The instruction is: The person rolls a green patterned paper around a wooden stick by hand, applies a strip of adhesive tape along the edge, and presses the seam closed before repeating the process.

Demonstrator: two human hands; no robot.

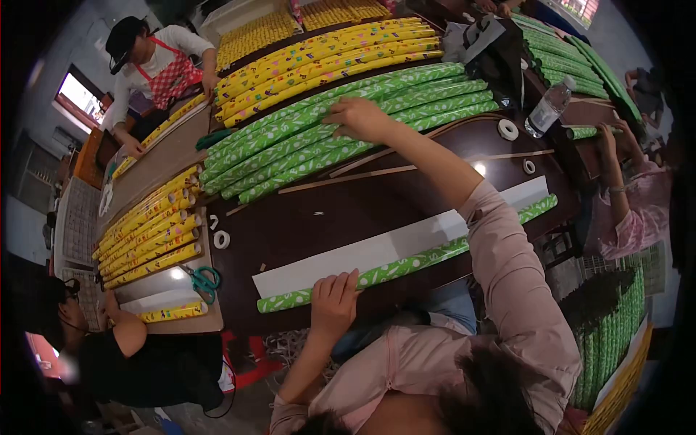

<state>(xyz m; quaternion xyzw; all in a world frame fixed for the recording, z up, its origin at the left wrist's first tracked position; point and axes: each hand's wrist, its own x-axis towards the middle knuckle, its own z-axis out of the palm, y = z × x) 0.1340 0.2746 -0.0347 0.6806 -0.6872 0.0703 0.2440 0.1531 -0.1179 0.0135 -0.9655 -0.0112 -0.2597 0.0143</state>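
Observation:
On the dark table in front of me lies a green patterned wrapping paper roll [406, 266], with a white sheet [341, 255] spread flat along its far side. My left hand [335, 299] is closed over this roll near its left end, fingers together. Farther off, my right hand [357, 119] reaches over a row of green patterned rolls [290, 148]. Its bent fingers are a little apart and touch the upper rolls. No roll is visibly lifted by it. My right forearm passes above the white sheet and hides part of it.
Yellow patterned rolls [326, 58] lie behind the green ones; more yellow rolls [148, 232] are at left. Teal scissors [205, 281], tape rolls [222, 239], thin wooden strips [348, 177] and a plastic bottle [549, 109] are around. Co-workers sit at left, far left and right.

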